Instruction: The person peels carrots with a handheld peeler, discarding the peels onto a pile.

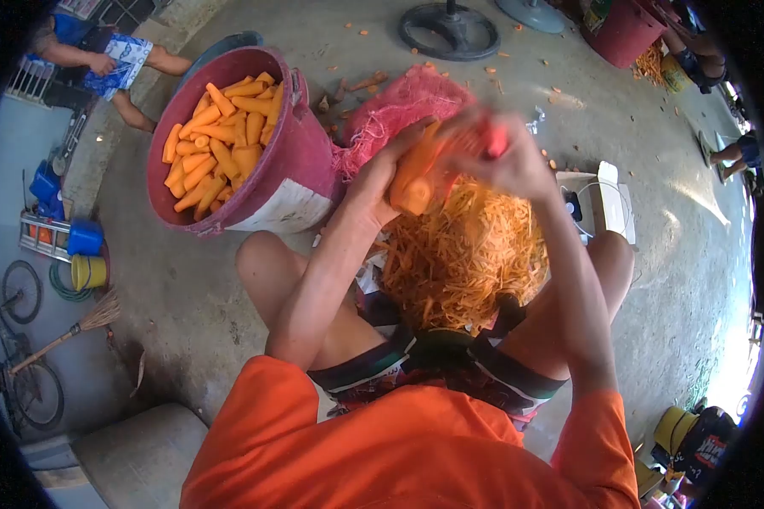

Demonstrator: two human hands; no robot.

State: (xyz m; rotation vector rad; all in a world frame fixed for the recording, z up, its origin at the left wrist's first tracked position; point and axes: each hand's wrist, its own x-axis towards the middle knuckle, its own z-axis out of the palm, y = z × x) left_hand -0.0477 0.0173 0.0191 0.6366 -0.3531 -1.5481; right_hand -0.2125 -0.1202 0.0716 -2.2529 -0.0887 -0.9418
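My left hand (386,174) is closed around a large orange carrot (414,193), its cut end towards me. Just to the right, my right hand (514,161) is smeared by motion and grips a red peeler (494,139) against the carrot's far side; its blade cannot be made out. Below both hands, between my knees, lies a big heap of carrot peelings (458,263). A crumpled pink mesh sack (412,97) rests on the floor just beyond my hands.
To the left stands a large maroon tub (310,161) filled with peeled carrots (221,140). A white box (611,204) sits by my right knee. Farther off are a round black stand base (450,34), a red tub (624,34), a broom (81,322) and other people.
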